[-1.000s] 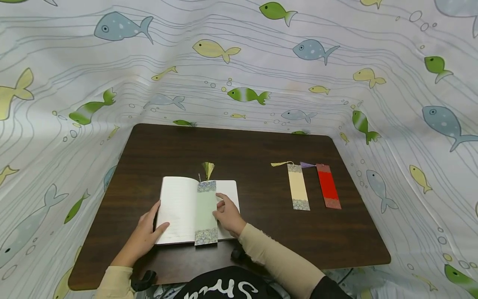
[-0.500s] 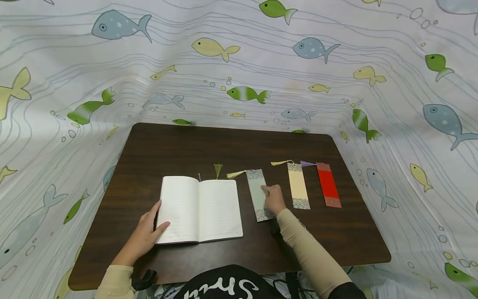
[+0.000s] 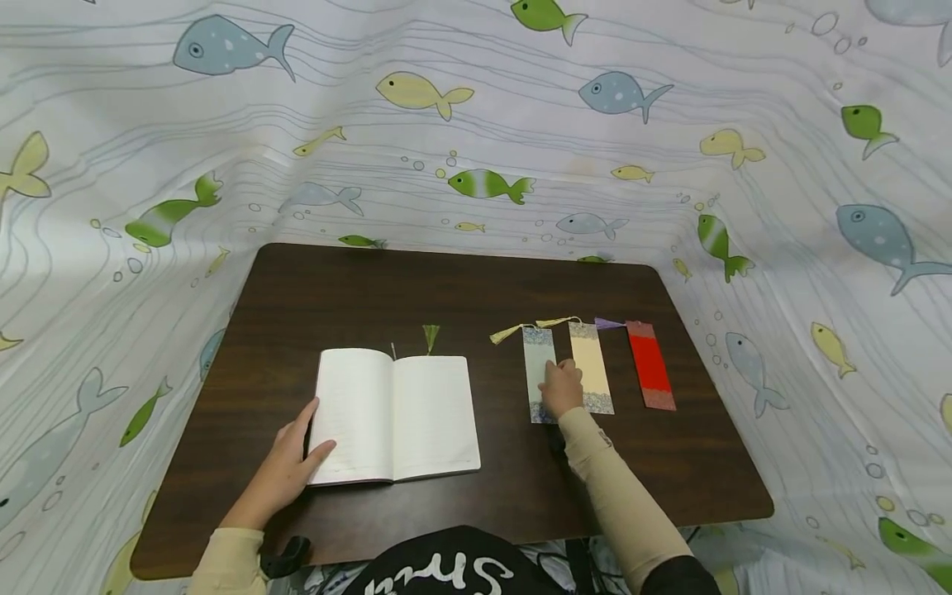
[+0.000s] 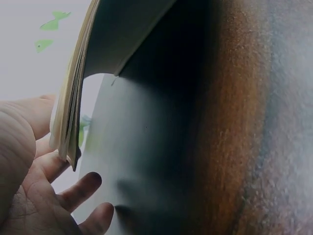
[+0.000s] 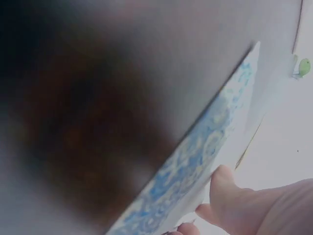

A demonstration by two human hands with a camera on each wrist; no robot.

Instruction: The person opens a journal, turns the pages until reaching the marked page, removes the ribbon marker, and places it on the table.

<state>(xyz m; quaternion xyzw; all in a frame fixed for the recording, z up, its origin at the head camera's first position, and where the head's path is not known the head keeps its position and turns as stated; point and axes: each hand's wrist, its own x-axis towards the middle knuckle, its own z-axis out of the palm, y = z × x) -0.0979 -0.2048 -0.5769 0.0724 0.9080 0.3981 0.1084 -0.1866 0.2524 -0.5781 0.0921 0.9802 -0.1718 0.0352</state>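
A notebook point(image 3: 353, 413) lies open on the brown table point(image 3: 416, 289), its pages pale. My left hand point(image 3: 286, 463) grips its left edge, thumb on the page; in the left wrist view the fingers point(image 4: 80, 191) spread below the page stack point(image 4: 71, 98). To the right of the notebook, my right hand point(image 3: 563, 388) pinches a pale green bookmark point(image 3: 539, 359) with a yellowish tassel point(image 3: 507, 334). The right wrist view shows the thumb point(image 5: 223, 178) against its face, near a blue patterned band point(image 5: 190, 159). Some right fingers are hidden.
A cream bookmark point(image 3: 590, 364) lies right beside the right hand, partly covered by it. Farther right is a red bookmark point(image 3: 651, 368) with a purple tassel point(image 3: 608, 323). A green tassel point(image 3: 430, 339) sticks out above the notebook's top edge. Fish-patterned cloth point(image 3: 476, 140) surrounds the table.
My right hand has carried the pale green bookmark from over the notebook's right page rightward to beside the cream one. The left hand has stayed on the notebook's left edge.
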